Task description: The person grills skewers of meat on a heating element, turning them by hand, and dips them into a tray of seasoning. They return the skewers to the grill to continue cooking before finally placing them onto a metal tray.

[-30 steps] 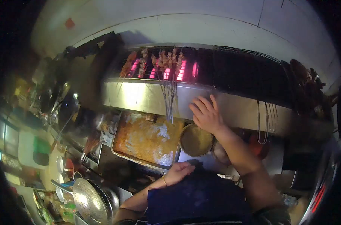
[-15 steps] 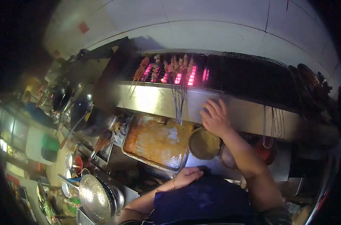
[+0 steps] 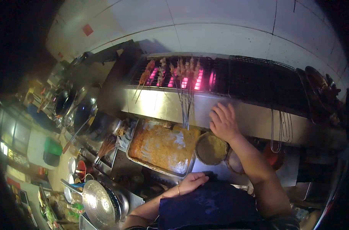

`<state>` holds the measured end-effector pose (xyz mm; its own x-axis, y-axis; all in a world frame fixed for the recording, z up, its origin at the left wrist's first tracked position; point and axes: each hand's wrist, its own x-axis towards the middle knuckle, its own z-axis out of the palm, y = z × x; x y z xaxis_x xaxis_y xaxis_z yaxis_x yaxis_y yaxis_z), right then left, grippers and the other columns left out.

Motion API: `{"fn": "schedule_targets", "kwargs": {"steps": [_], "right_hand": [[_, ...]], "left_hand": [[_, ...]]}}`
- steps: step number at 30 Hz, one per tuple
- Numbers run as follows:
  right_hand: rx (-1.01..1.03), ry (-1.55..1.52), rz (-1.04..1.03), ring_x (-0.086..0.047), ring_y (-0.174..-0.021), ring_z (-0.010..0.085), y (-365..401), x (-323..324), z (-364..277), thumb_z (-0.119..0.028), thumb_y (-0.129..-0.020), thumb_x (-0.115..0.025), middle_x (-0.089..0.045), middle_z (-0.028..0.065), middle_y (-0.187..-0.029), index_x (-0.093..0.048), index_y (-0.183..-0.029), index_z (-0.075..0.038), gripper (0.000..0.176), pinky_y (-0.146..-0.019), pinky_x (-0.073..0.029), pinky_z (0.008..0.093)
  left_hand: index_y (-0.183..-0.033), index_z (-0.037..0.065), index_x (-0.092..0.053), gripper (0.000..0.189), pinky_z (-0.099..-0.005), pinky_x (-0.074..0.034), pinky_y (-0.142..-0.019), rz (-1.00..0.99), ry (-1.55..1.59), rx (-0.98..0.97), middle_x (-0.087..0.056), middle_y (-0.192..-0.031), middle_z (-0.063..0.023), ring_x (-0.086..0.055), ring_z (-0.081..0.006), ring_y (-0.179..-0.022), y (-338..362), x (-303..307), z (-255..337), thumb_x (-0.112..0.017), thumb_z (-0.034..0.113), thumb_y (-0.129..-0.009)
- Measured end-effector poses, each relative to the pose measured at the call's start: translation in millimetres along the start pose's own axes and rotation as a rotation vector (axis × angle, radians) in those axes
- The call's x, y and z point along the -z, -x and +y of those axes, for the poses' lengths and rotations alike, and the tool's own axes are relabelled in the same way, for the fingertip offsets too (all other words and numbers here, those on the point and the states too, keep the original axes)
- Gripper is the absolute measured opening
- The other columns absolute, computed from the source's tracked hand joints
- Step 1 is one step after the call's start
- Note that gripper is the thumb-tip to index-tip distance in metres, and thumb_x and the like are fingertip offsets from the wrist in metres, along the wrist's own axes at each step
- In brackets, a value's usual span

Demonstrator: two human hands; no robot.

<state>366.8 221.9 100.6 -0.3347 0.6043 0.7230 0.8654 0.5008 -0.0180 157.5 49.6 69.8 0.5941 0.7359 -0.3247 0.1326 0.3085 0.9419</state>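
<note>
My right hand (image 3: 223, 124) rests, fingers spread, against the steel front (image 3: 245, 109) of a grill, with nothing in it. Just below it stands a round bowl (image 3: 211, 148) of yellowish powder. My left hand (image 3: 192, 181) is loosely curled by my dark apron (image 3: 207, 205), near the lower edge of a metal tray (image 3: 159, 147) coated in orange-brown seasoning; I see nothing in its fingers. Over the glowing part of the grill (image 3: 212, 82) lie several meat skewers (image 3: 188, 69), their sticks jutting toward me. A reddish skewer (image 3: 146, 73) and a paler one (image 3: 161, 73) lie farther left.
Wire tongs or hooks (image 3: 278, 132) hang from the grill's front at right. A brush (image 3: 105, 147) lies left of the tray. A large perforated strainer (image 3: 99, 203) sits at lower left, with woks (image 3: 84, 111) beyond. Another person (image 3: 40, 115) is at far left.
The view has shifted slightly, so the scene sits a little lower and farther right. Both hands keep nearly the same pose; the skewers lie as before.
</note>
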Motion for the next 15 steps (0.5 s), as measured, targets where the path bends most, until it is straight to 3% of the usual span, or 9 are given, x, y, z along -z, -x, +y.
{"fn": "schedule_targets", "kwargs": {"steps": [5, 15], "right_hand": [[0.022, 0.029, -0.004, -0.043, -0.124, 0.0219, 3.1, -4.4, 1.6, -0.022, -0.075, -0.063, -0.054, 0.0029, -0.122, -0.063, -0.096, -0.014, 0.022, -0.109, -0.026, 0.0506], [-0.004, 0.041, 0.025, -0.044, -0.123, 0.0218, -1.3, -0.6, -2.8, -0.021, -0.075, -0.063, -0.055, 0.0021, -0.118, -0.063, -0.094, -0.015, 0.020, -0.110, -0.026, 0.0500]], "left_hand": [[-0.080, 0.006, -0.060, 0.026, -0.0205, -0.037, -0.061, -0.037, 0.048, 0.047, -0.052, -0.069, 0.0065, -0.046, -0.0026, -0.068, -0.6, 5.8, -5.0, -0.054, 0.025, -0.097], [-0.082, 0.005, -0.062, 0.024, -0.0204, -0.038, -0.062, -0.038, 0.030, 0.023, -0.055, -0.072, 0.0060, -0.047, -0.0024, -0.069, -4.1, 11.3, -12.3, -0.056, 0.023, -0.096]]}}
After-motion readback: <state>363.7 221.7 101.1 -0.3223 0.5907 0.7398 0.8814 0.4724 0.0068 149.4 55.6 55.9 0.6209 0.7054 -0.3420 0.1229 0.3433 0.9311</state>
